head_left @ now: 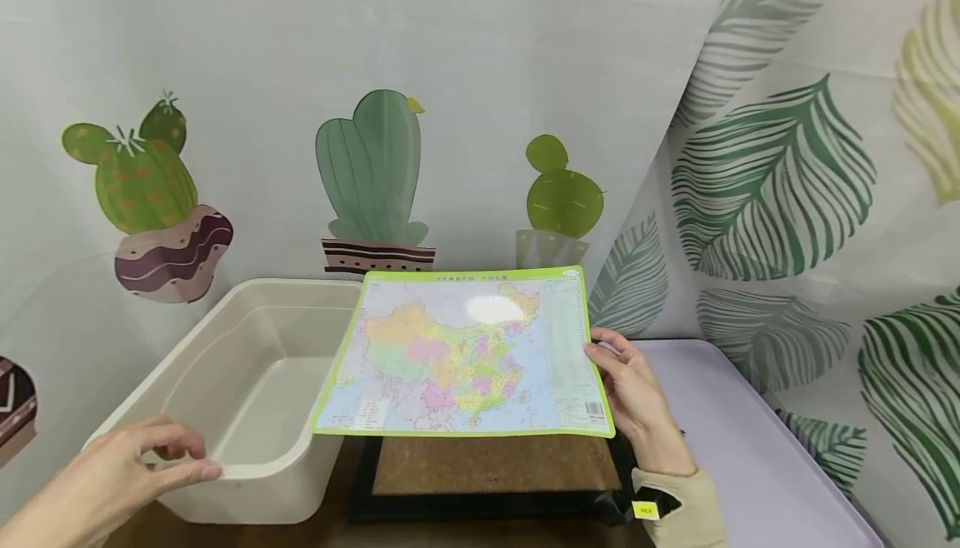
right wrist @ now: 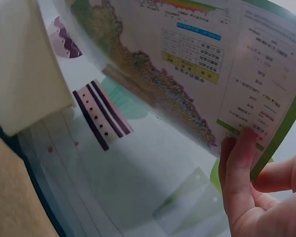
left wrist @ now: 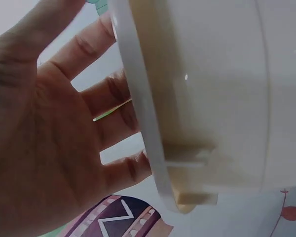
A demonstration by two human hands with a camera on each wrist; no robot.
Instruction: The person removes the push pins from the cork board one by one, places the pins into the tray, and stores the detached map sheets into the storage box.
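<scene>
A glossy map sheet (head_left: 450, 356) with a green border is raised at a tilt above a brown board in a black frame (head_left: 495, 469). My right hand (head_left: 636, 386) pinches its right edge between thumb and fingers. In the right wrist view, the sheet's printed underside (right wrist: 187, 64) shows, with the fingers on its green margin. My left hand (head_left: 146, 456) is at the near left corner of a beige plastic basin (head_left: 322, 448), its fingers loosely bent and holding nothing. The left wrist view shows the fingertips partly hidden behind the basin's rim (left wrist: 143, 103).
To the right lies a pale lilac tray (head_left: 750, 448), partly behind the right forearm. A curtain (head_left: 480, 57) printed with cacti and leaves hangs behind everything. Dark wooden table surface (head_left: 315, 534) shows along the near side.
</scene>
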